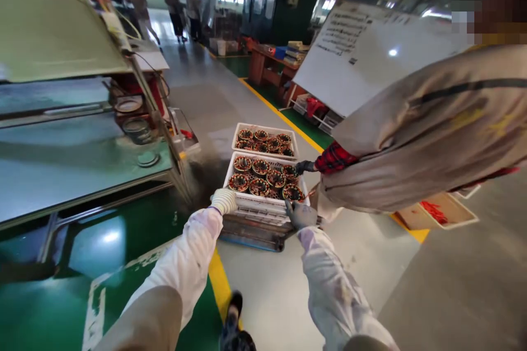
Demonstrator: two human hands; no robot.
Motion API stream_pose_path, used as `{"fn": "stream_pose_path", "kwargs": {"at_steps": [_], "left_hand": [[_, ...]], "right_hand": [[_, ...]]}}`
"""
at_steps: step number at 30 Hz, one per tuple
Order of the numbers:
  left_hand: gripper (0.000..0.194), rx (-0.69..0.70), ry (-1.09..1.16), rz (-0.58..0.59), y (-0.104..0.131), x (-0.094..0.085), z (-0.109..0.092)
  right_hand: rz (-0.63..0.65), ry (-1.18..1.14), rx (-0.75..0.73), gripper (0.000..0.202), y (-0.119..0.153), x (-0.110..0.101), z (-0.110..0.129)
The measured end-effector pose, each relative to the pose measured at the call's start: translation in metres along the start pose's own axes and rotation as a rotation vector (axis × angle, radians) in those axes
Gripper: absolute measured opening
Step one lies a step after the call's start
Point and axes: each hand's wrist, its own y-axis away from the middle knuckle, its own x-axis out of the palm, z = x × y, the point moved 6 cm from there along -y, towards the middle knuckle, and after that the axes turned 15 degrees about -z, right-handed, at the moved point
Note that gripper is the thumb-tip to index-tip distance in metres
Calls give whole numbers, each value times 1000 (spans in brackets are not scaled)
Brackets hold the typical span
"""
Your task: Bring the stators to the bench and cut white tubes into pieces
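Observation:
Two white plastic crates sit on a low cart on the floor. The near crate (229, 175) holds several round motor stators with copper windings (260, 166). My left hand (224, 200), in a white knit glove, grips the near crate's front left corner. My right hand (301, 214), in a grey glove, grips its front right corner. The far crate (237, 132) holds several more stators. A co-worker in a grey jacket bends in from the right, and that person's dark-gloved hand (304, 166) touches the near crate's right rim.
A green-topped workbench (69, 159) with metal rings stands at left. The cart's blue base (251, 241) lies under the crates. A yellow floor line (280, 115) runs up the aisle. A whiteboard (362, 55) leans at right, a cardboard box (436, 211) beyond. Three people stand far up the aisle.

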Motion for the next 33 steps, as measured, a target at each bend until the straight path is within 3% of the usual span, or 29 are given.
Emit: {"fn": "stream_pose_path", "kwargs": {"at_steps": [11,13,14,15,17,21,23,24,26,28,31,33], "left_hand": [[42,-148,-52,-12,-286,-65,-52],[41,-153,-67,-17,-332,-72,-79],[41,-157,-79,-17,-356,-70,-103],[42,-160,-96,-16,-382,-64,-134],[44,-169,-136,1,-439,-33,-222],[48,-196,-231,9,-575,80,-446],[48,-200,-280,-6,-637,138,-534],[47,-198,-296,-3,-663,161,-566],[47,-191,-305,3,-702,194,-605],[48,-190,-298,-10,-725,207,-620],[52,-203,-297,-69,-727,193,-615],[55,-207,-301,-97,-704,170,-596]], "right_hand": [[-57,21,-168,65,-342,-1,-35],[-60,-6,-163,64,-397,7,-61],[-59,-26,-152,64,-424,15,-85],[-58,-47,-141,63,-451,29,-116],[-66,-90,-133,62,-508,73,-204],[-102,-181,-160,67,-629,216,-429],[-86,-224,-167,75,-682,289,-518],[-78,-240,-164,77,-705,318,-550],[-77,-257,-163,77,-742,358,-589],[-109,-257,-170,82,-767,372,-604],[-165,-246,-216,93,-778,354,-597],[-203,-239,-231,88,-760,321,-578]]}}
